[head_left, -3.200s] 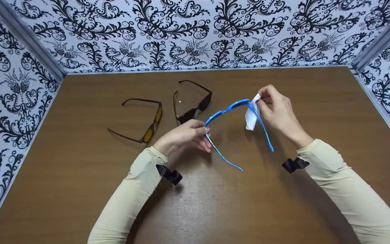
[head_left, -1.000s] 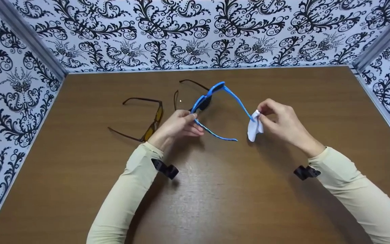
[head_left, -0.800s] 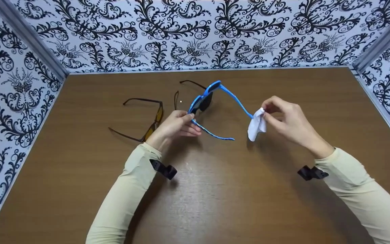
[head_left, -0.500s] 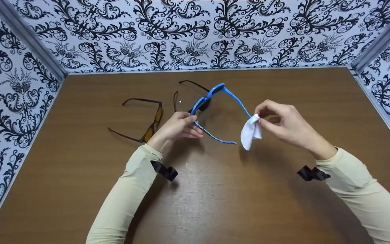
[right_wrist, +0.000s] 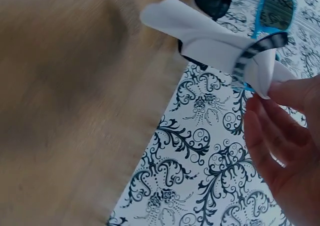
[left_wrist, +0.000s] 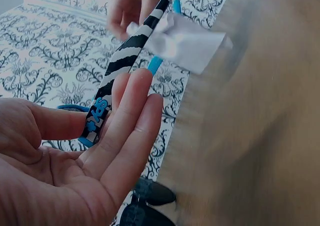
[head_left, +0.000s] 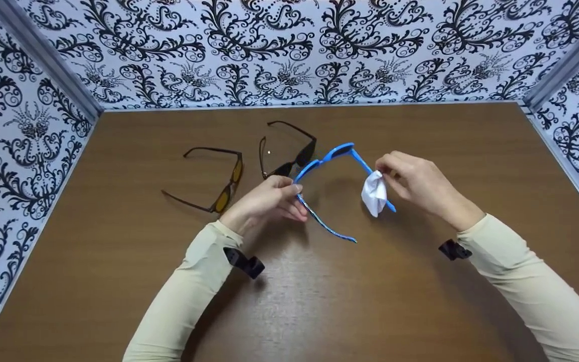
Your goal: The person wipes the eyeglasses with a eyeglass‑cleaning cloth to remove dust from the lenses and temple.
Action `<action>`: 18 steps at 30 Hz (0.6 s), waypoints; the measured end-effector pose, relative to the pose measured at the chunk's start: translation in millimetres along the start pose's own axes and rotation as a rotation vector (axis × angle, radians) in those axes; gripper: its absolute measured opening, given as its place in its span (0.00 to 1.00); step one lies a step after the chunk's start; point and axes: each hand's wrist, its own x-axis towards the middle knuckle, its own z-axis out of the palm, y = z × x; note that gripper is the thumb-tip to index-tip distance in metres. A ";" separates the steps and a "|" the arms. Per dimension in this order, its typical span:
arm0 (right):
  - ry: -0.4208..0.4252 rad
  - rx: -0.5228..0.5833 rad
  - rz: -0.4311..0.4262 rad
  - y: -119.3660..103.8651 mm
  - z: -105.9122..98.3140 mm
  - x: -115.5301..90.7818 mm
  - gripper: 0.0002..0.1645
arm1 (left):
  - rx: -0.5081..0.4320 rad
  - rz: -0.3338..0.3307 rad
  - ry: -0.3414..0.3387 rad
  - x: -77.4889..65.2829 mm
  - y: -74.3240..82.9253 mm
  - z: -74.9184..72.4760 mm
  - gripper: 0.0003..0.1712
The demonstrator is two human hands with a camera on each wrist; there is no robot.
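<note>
My left hand (head_left: 271, 198) pinches blue-framed sunglasses (head_left: 325, 157) by the corner where one temple meets the front, holding them above the table. That temple (left_wrist: 127, 50) shows black and white zebra stripes in the left wrist view. My right hand (head_left: 422, 186) pinches a white cloth (head_left: 374, 195) between thumb and fingers, at the sunglasses' other temple. In the head view the cloth covers this temple's middle, and its blue tip sticks out below. In the right wrist view, the striped temple end (right_wrist: 255, 50) curves across the folded cloth.
Black sunglasses (head_left: 305, 153) lie on the brown table (head_left: 289, 301) behind my left hand. Sunglasses with yellow lenses (head_left: 223, 198) lie to their left, temples spread. Patterned panels (head_left: 289, 55) wall the table at the back and sides.
The cloth has gone from the blue sunglasses' front corner to the temple's end, then back up the temple. Lately the sunglasses have tilted down and right, uncovering the black pair.
</note>
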 end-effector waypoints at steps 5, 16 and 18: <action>0.082 -0.097 -0.109 2.5 6.4 7.5 0.12 | 0.001 0.000 -0.059 -1.7 -1.4 5.9 0.08; 0.073 -0.082 -0.148 -2.5 7.4 3.1 0.11 | 0.038 -0.009 -0.078 -5.0 -0.2 6.9 0.08; 0.047 -0.055 -0.164 -4.5 6.3 -0.1 0.14 | 0.034 -0.006 -0.068 -4.3 -0.1 3.5 0.08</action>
